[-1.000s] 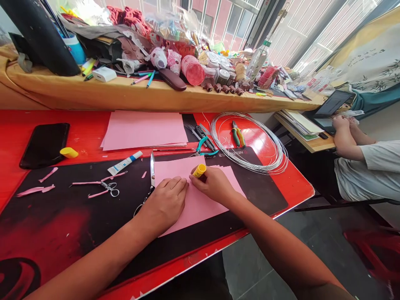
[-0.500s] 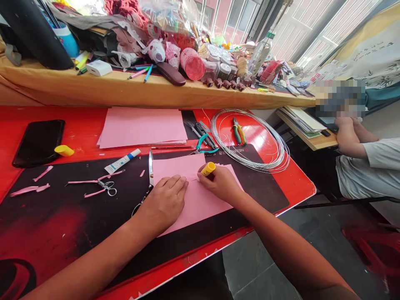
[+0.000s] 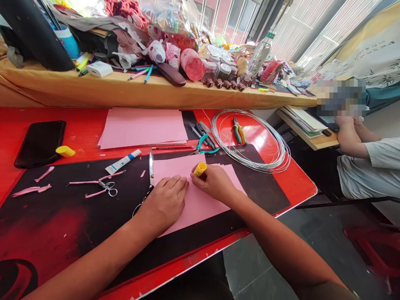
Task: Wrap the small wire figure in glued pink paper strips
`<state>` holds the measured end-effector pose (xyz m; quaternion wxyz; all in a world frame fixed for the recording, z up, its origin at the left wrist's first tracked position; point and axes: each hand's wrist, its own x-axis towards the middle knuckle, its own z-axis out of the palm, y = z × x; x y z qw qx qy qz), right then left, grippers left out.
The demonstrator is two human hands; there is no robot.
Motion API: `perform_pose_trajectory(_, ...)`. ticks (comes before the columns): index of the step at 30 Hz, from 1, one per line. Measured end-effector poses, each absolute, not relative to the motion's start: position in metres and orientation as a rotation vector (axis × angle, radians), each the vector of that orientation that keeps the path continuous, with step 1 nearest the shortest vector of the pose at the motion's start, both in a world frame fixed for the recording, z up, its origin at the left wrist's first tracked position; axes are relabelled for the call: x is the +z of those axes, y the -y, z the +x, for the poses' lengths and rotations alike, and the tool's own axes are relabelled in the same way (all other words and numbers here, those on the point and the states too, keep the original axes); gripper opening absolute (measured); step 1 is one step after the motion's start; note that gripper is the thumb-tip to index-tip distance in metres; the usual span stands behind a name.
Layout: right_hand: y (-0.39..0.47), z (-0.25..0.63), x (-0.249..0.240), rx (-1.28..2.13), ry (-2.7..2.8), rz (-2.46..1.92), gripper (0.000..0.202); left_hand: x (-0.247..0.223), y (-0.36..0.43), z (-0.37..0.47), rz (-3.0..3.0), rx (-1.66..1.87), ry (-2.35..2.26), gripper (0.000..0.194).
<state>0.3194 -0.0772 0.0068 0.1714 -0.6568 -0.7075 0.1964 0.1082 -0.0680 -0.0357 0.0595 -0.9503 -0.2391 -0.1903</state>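
Note:
Pink paper sheets (image 3: pixel 187 218) lie overlapping on the dark mat. My left hand (image 3: pixel 167 200) rests flat on them, fingers stretched out. A yellow glue stick (image 3: pixel 200 168) is gripped in my right hand (image 3: pixel 217 183), its lower end down at the paper close to my left fingertips; the contact point is hidden by my fingers. Partly under my left hand and wrist are scissors (image 3: pixel 151 168), blades pointing away from me. Further left lie a white and blue tube (image 3: pixel 123 161), a pink-wrapped wire piece (image 3: pixel 95 182) with loops, and a yellow cap (image 3: pixel 65 151).
Behind are a pink paper stack (image 3: pixel 143 127), cutters and teal-handled pliers (image 3: pixel 203 141), coiled wire (image 3: pixel 281 156) and green-yellow pliers (image 3: pixel 239 132). A phone (image 3: pixel 40 143) lies left. A cluttered ledge (image 3: pixel 125 93) runs along the back; another person (image 3: pixel 359 146) sits at right.
My right hand has moved a little left with the glue stick, nearer my left fingertips. My left hand stays in place on the paper.

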Motion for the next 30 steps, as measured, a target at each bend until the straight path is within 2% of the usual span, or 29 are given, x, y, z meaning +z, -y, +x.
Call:
perform_pose_trajectory(7,0.088,0.339,0.012,0.586,1.958,-1.894,0.021,-0.037,0.069,0.109,-2.876,-0.511,0.749,0.041)
perform_pose_trajectory(12,0.090,0.341,0.015,0.596,1.777,-1.820,0.016,-0.037,0.069,0.109,-2.858,-0.535,0.733,0.040)
perform_pose_trajectory(21,0.070,0.312,0.008,0.582,2.009,-1.810,0.017,-0.035,0.068,0.109,-2.871,-0.598,0.743,0.038)
perform_pose_trajectory(30,0.070,0.329,0.010,0.504,1.962,-1.938,0.019,-0.038,0.069,0.108,-2.860,-0.506,0.737,0.041)
